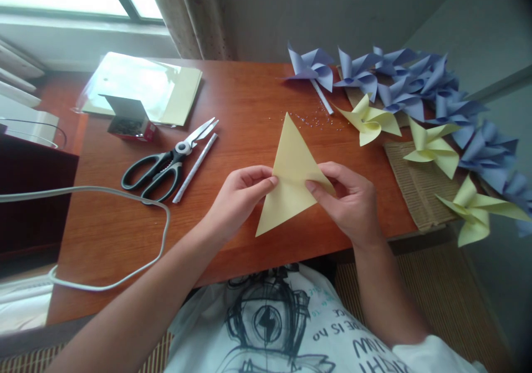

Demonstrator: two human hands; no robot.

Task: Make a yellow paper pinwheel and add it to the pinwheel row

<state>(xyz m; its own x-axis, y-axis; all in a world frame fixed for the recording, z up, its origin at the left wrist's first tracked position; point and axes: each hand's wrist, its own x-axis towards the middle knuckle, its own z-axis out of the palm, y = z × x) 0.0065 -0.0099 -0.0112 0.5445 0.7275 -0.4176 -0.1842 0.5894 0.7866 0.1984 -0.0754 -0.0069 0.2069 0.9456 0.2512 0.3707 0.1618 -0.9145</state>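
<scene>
A yellow sheet of paper [288, 162], folded into a triangle, is held above the table between both hands. My left hand [245, 187] pinches its left edge, thumb on top. Opposite it, my right hand [347, 195] grips the right corner, the thumb lying on the paper's face and the other fingers underneath. To the left of my left hand lie open-bladed scissors [174, 159] with black handles and a thin white paper stick [195, 168].
A small open box [132, 126] stands before a plastic-wrapped stack of yellow paper [183, 93]. A white cable [164, 229] loops across the table's left. Purple pinwheels [311, 67] and yellow pinwheels [368, 121] crowd the right, some over corrugated cardboard [409, 187]. Tiny specks [316, 122] dot the wood.
</scene>
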